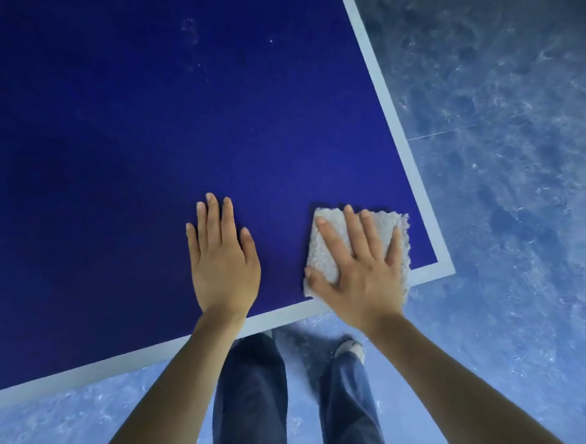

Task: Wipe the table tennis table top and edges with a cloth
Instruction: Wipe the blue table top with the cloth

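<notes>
The dark blue table tennis table [136, 156] fills the upper left, with a white border line [391, 113] along its right side and near edge. A folded white fluffy cloth [324, 250] lies flat near the table's near right corner. My right hand [360, 272] presses on the cloth with straight, spread fingers, covering most of it. My left hand [222, 260] rests flat on the bare blue surface, a little left of the cloth and apart from it.
Faint smudges [189, 32] mark the table top farther away. A mottled grey-blue floor [506, 140] surrounds the table. My legs in dark trousers [250, 396] and one light shoe [351, 350] stand just below the near edge.
</notes>
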